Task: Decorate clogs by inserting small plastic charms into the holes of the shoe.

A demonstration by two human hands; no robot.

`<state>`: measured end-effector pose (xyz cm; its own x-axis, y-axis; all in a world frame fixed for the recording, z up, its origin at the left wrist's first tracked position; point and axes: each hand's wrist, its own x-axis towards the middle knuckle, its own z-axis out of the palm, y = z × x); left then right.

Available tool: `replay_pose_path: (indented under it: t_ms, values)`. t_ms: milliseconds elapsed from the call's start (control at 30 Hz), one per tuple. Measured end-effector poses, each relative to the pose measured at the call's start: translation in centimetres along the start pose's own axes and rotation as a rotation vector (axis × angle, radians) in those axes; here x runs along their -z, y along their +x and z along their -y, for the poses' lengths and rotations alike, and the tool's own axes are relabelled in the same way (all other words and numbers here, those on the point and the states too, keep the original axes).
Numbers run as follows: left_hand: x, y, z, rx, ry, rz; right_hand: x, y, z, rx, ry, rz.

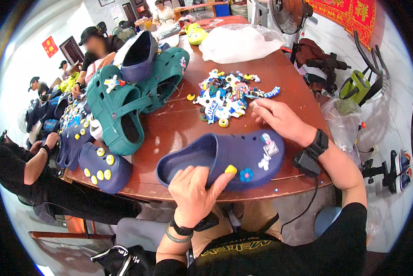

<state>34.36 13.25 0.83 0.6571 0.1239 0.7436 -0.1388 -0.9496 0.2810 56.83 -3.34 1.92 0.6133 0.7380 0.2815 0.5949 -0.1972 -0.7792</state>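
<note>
A navy blue clog (248, 147) lies near the table's front edge, its toe to the right. My left hand (192, 188) is closed on its side by the foot opening, with the thumb beside a yellow charm (231, 169). A blue flower charm (246, 175) and several white charms (270, 148) also sit on the clog. Farther off is a loose heap of colourful shoe charms (227, 94). My right hand (278, 119) reaches to the heap's right edge, fingers stretched out and somewhat apart. Its fingertips partly overlap the charms there, and I see nothing clearly held.
Green clogs (117, 112) are stacked at left with a navy one (140, 55) on top. Another navy clog (105, 168) bears yellow charms. A white plastic bag (241, 43) lies behind the heap. A black box with a cable (306, 163) is by my right wrist. Co-workers sit along the left.
</note>
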Motion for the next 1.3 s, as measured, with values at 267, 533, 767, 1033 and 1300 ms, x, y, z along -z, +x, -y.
replay_pose_path:
  t_ms: [267, 533, 767, 1033, 1300]
  values:
    - [-1.2, 0.7, -0.2, 0.093, 0.112, -0.09, 0.3, -1.7, 2.9, 0.531, -0.383, -0.005]
    - [-1.1, 0.7, 0.0, 0.059, 0.077, -0.092, -2.5, -3.2, 4.6, 0.499, -0.678, 0.172]
    - [-1.1, 0.8, 0.0, 0.07, 0.052, -0.073, -3.0, -3.2, 3.9, 0.651, -0.824, 0.067]
    - [-0.9, 0.9, -0.2, 0.077, 0.041, -0.076, -3.5, -3.5, 3.8, 0.747, -0.894, 0.005]
    - [-1.0, 0.8, -0.1, 0.059, 0.052, -0.067, -3.1, -2.6, 4.0, 0.67, -0.645, -0.115]
